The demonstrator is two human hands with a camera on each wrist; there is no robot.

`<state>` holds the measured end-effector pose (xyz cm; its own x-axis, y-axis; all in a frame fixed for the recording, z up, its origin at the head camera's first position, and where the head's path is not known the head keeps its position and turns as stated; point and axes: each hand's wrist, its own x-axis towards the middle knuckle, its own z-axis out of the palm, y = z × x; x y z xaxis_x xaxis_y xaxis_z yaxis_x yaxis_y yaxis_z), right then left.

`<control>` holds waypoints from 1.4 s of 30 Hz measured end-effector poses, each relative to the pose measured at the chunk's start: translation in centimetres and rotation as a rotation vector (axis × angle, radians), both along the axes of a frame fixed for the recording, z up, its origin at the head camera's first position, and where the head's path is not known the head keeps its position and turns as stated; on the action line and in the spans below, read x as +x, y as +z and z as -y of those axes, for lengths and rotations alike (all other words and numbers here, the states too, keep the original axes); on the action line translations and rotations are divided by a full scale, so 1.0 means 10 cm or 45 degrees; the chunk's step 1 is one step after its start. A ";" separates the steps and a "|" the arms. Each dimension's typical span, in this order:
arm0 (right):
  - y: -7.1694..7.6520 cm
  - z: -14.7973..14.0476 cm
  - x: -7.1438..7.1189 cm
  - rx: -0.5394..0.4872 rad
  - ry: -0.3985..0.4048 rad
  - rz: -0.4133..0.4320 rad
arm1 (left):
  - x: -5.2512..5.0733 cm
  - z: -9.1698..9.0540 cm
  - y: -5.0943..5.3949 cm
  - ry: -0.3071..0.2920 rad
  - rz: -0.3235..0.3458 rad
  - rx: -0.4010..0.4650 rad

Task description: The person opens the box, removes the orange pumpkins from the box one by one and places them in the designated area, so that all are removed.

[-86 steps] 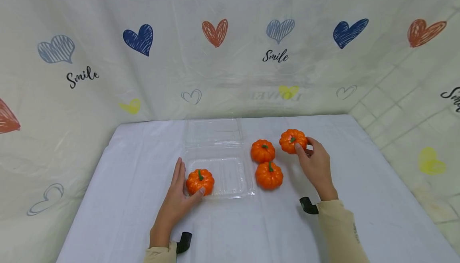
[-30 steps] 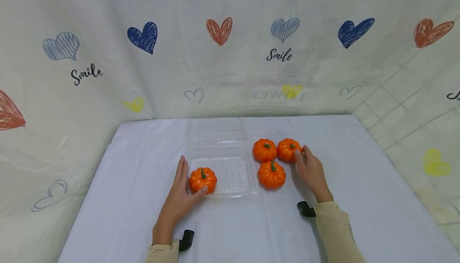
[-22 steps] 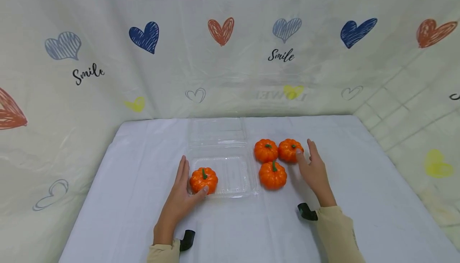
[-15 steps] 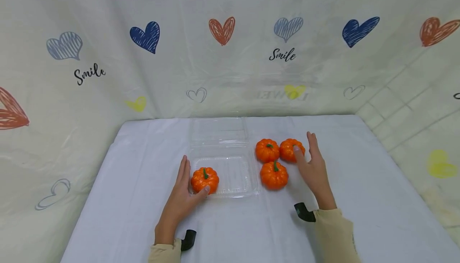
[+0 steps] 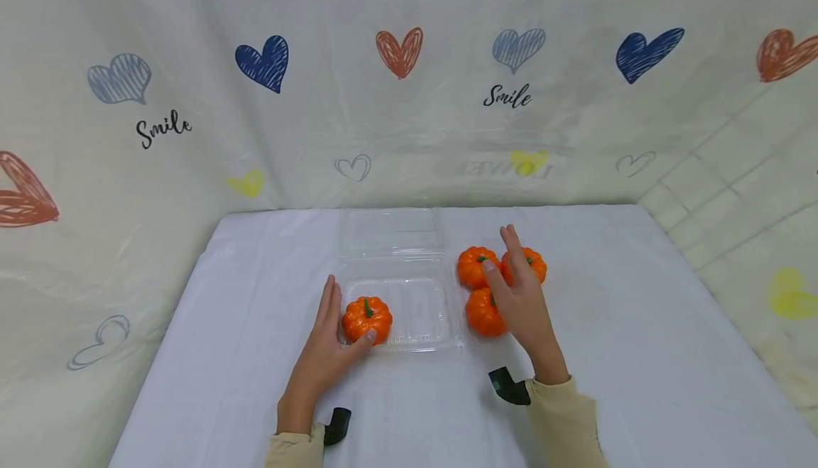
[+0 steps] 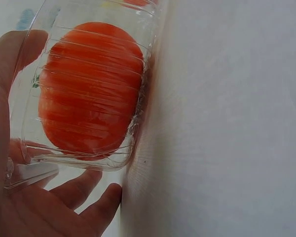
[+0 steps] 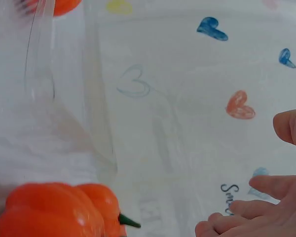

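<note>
A clear plastic clamshell container (image 5: 422,312) lies open with its lid (image 5: 391,232) folded back. In its left front corner sits an orange toy pumpkin (image 5: 366,315), seen through the ribbed wall in the left wrist view. My left hand (image 5: 322,358) rests at that corner, fingers along the left side and thumb over the front rim. Right of the container stand a back pumpkin (image 5: 471,269), a front pumpkin (image 5: 482,313) and a right pumpkin (image 5: 537,266). Over them hovers my right hand (image 5: 527,305), fingers extended, holding nothing and partly hiding them.
A white cloth (image 5: 409,411) covers the table. Behind it hangs a pale curtain (image 5: 434,120) printed with hearts and words. Black curved pieces, one at the left cuff (image 5: 336,425) and one at the right cuff (image 5: 509,386), stick out inward.
My right hand set a pumpkin down at the right of the group, let go with fingers spreading, then shifted left over the pumpkins. The left hand stays at the container's corner.
</note>
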<state>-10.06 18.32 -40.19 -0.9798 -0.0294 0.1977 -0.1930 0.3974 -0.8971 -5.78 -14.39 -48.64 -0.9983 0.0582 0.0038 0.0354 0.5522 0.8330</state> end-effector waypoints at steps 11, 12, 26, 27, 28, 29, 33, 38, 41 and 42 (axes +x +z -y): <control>-0.10 0.58 0.06 -0.038 0.236 -0.018 | 0.01 0.03 0.02 -0.015 -0.005 -0.034; -0.13 0.63 0.06 -0.037 0.258 -0.017 | 0.01 0.04 0.02 -0.021 -0.013 -0.029; -0.35 0.90 0.04 0.075 0.611 0.016 | 0.00 0.03 -0.02 -0.057 0.024 -0.003; -0.36 0.91 0.04 0.081 0.624 0.023 | 0.00 0.02 -0.02 -0.061 0.023 -0.001; -0.36 0.91 0.03 0.085 0.641 0.030 | 0.00 0.02 -0.01 -0.066 0.021 0.004; -0.37 0.92 0.03 0.090 0.662 0.038 | 0.00 0.01 -0.01 -0.068 0.020 0.004; -0.40 0.93 -0.01 0.107 0.763 0.065 | 0.00 0.01 0.00 -0.088 0.020 0.006; -0.44 0.95 -0.05 0.134 0.855 0.138 | 0.00 0.01 -0.01 -0.105 -0.002 0.016; -0.48 0.99 -0.07 0.182 0.871 0.184 | 0.00 0.02 -0.01 -0.109 -0.011 0.011; -0.49 1.00 -0.07 0.196 0.870 0.191 | 0.00 0.02 -0.01 -0.109 -0.011 0.012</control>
